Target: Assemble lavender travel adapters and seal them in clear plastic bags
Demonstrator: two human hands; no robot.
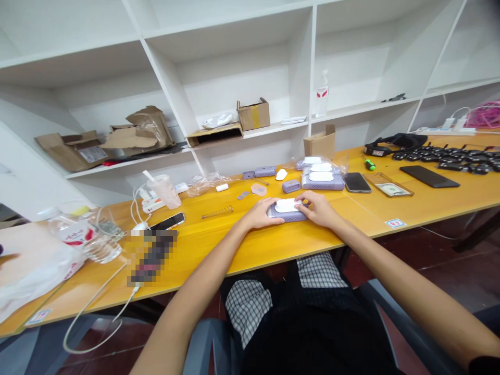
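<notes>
A flat purple plastic case (292, 215) lies on the yellow table in front of me, and a white oval plastic piece (287, 205) sits on top of it. My left hand (262, 213) grips the case's left end, thumb along the front and fingers behind. At the right end, my right hand (317, 208) is closed on the case, its fingertips touching the white piece. Just behind stands a small purple block (291, 186). Farther right are stacked purple cases (322, 180) with white pieces on top. A loose white piece (281, 174) lies behind the block.
Left of my hands lie a coil spring (217, 212), a clear plastic piece (258, 189) and a phone (167, 222). A drink cup (164, 191) and a water bottle (84, 237) stand farther left. To the right are another phone (358, 183) and a green screwdriver (369, 164).
</notes>
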